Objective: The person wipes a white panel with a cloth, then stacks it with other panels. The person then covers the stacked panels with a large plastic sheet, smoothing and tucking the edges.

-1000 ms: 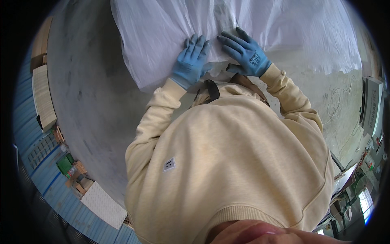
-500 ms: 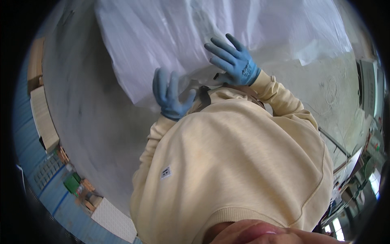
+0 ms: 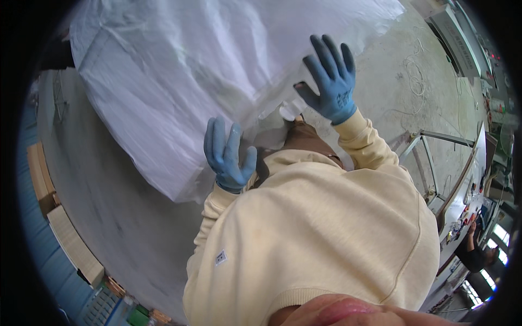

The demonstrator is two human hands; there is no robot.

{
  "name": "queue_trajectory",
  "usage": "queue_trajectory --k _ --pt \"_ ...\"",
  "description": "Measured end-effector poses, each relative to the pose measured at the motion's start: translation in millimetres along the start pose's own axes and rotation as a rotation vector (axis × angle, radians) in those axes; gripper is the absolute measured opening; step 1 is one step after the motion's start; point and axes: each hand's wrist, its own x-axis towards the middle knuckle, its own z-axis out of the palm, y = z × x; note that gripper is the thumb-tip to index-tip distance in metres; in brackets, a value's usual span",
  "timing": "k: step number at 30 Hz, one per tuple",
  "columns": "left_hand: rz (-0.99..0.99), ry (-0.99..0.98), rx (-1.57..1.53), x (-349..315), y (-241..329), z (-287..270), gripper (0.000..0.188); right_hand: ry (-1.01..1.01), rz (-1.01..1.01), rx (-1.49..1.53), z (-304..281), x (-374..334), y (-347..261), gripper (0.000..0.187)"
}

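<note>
A large sheet of thin, whitish translucent plastic film [image 3: 163, 92] spreads in front of me, wrinkled and reaching the upper edge of the view. My left hand [image 3: 227, 157], in a blue coated glove, hovers at the sheet's near edge with its fingers apart and nothing in them. Farther right, my right hand [image 3: 330, 81] wears a matching glove with dark fingertips. Its fingers are spread, and it holds nothing. Whether either hand touches the film, I cannot tell. Below the right hand show my brown trouser leg [image 3: 307, 138] and a white shoe [image 3: 291, 110].
Coiled pale cable [image 3: 416, 81] lies on the grey floor to the right. Beyond it stand a metal frame [image 3: 429, 152] and a table [image 3: 462, 201] with small items, where another person [image 3: 474, 252] is. Cardboard boxes [image 3: 70, 239] line the left side by a blue wall.
The view has turned, and the film now lies farther left. My right hand has moved away from the left hand, its fingers pointing more upward. More of the table and another person have come into view.
</note>
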Motion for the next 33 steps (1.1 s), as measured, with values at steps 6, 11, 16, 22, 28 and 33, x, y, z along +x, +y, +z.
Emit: queue_trajectory --k 6,11,16,22,28,33 --pt "0.033 -0.013 0.006 47.4 26.5 43.6 0.061 -0.124 0.308 -0.177 36.5 -27.1 117.0 0.068" --pt "-0.044 -0.057 0.021 90.3 61.0 107.6 0.06 -0.265 0.388 0.043 58.9 -92.7 182.1 0.073" --pt "-0.003 -0.111 0.025 139.5 87.7 181.5 0.059 -0.182 0.343 0.27 44.1 -112.0 233.8 0.064" --pt "0.026 -0.047 0.083 205.9 89.6 227.7 0.058 0.016 0.18 0.277 -35.0 -56.0 298.1 0.052" --pt "-0.028 -0.023 0.111 232.9 72.9 246.6 0.064 0.229 0.073 0.214 -80.0 13.4 315.2 0.046" --pt "-0.086 -0.187 0.177 236.8 77.5 271.5 0.076 0.067 0.048 0.096 -66.9 49.5 319.0 0.05"
